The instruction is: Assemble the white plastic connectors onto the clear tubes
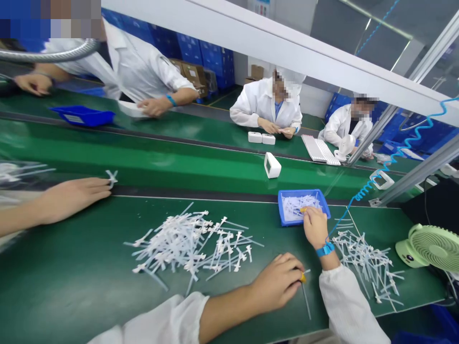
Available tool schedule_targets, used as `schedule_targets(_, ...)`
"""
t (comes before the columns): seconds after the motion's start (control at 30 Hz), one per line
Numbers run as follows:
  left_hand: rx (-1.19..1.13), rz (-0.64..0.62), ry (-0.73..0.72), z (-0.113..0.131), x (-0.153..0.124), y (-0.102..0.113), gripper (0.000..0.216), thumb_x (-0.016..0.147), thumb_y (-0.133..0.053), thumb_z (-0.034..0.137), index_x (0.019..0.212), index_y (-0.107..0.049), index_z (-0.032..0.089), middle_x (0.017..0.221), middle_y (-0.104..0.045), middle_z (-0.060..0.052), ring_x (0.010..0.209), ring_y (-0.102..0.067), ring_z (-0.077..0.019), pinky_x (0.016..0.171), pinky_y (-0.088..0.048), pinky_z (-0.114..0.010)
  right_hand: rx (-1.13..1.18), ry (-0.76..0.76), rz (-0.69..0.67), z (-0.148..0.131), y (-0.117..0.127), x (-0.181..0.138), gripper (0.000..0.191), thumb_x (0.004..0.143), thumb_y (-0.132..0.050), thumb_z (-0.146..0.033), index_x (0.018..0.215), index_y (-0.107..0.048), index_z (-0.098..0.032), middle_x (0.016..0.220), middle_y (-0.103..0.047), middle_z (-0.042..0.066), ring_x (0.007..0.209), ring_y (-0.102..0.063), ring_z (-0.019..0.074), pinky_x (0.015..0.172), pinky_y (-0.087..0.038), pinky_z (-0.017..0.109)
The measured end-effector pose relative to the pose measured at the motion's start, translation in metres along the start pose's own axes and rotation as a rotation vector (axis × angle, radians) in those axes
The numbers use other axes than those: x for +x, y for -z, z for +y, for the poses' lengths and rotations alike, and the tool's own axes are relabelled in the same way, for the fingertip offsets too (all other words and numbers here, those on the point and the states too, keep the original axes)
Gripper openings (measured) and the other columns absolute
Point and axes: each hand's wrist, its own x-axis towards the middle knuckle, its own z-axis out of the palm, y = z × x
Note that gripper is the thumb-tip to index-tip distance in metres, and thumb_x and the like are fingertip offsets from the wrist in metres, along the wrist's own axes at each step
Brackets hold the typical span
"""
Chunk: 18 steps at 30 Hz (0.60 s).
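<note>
My left hand point(278, 282) is low over the green bench, its fingertips closed on a thin clear tube point(306, 302). One of its fingers has a yellow cover. My right hand point(316, 224), with a blue wrist strap point(325, 249), reaches into a blue tray point(304, 222) of small white pieces point(296, 203). Its fingers are drawn together among the pieces, a yellow cover at a tip; what they pinch is hidden. Left of my hands lies a heap of clear tubes with white fittings point(182, 239). A similar pile of tubes point(366, 263) lies right of my right forearm.
A co-worker's hand point(77, 198) is at the left, near a white piece point(112, 177). A green fan point(430, 248) stands at right. Beyond runs a green belt point(201, 165) with a white housing point(272, 166). A coiled blue cord point(412, 136) hangs at right. Several people sit opposite.
</note>
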Motion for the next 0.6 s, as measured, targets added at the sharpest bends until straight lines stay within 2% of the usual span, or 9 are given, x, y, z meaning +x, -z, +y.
schedule_targets(0.13,-0.028,0.020,0.000,0.001,0.000,0.002,0.009,0.098,-0.068,0.016,0.104,-0.069,0.023,0.124,-0.074,-0.004,0.117,-0.063,-0.0248,0.102,-0.047,-0.039,0.009,0.010,-0.004,-0.001,0.002,-0.001,0.038,0.109,-0.040,-0.016,0.114,-0.078,-0.021,0.128,-0.078,0.010,0.120,-0.065,0.0260,0.106,-0.038,0.039)
schedule_targets(0.37,-0.058,0.007,-0.012,0.003,0.003,0.008,0.019,0.096,-0.063,0.008,0.105,-0.069,0.023,0.122,-0.074,-0.004,0.117,-0.062,-0.0249,0.102,-0.049,-0.038,-0.029,-0.021,-0.033,-0.012,0.008,0.000,0.035,0.108,-0.046,-0.016,0.100,-0.079,-0.022,0.121,-0.078,0.010,0.116,-0.064,0.0275,0.102,-0.040,0.040)
schedule_targets(0.6,-0.068,0.005,-0.024,0.005,0.003,0.014,0.022,0.096,-0.058,0.005,0.104,-0.068,0.023,0.119,-0.074,-0.004,0.116,-0.064,-0.0237,0.100,-0.051,-0.036,-0.043,-0.060,-0.057,-0.017,0.010,0.002,0.034,0.108,-0.046,-0.014,0.106,-0.079,-0.021,0.117,-0.079,0.008,0.117,-0.065,0.0276,0.101,-0.041,0.041)
